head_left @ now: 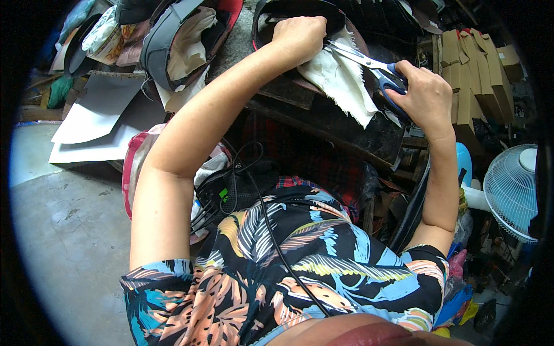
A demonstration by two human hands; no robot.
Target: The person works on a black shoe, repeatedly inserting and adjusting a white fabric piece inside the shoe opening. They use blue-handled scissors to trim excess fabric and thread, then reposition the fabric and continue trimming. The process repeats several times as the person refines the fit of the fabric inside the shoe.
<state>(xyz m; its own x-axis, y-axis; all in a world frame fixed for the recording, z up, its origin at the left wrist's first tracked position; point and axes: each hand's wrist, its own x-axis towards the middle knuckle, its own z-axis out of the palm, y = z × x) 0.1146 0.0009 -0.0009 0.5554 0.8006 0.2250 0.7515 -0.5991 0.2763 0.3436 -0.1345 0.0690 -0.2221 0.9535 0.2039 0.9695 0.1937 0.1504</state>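
Out ahead, my right hand [424,95] grips a pair of scissors [356,56] with silver blades and dark blue handles. The handle loops are spread apart, and the blades point left toward my left hand [300,39]. That hand is closed in a fist at the black curved piece [326,12]; what its fingers pinch is hidden. Below the blades hangs a white cloth [340,81] with frayed edges, draped over the workbench edge. The blade tips lie close to my left fingers, over the cloth's upper part.
Left of the workbench [231,57] are a grey strapped piece [164,43] with pale cloth inside and white sheets [104,109]. Brown cardboard pieces [476,75] stand at right, above a blue and white fan [513,184]. A black cable [271,230] crosses my patterned shirt.
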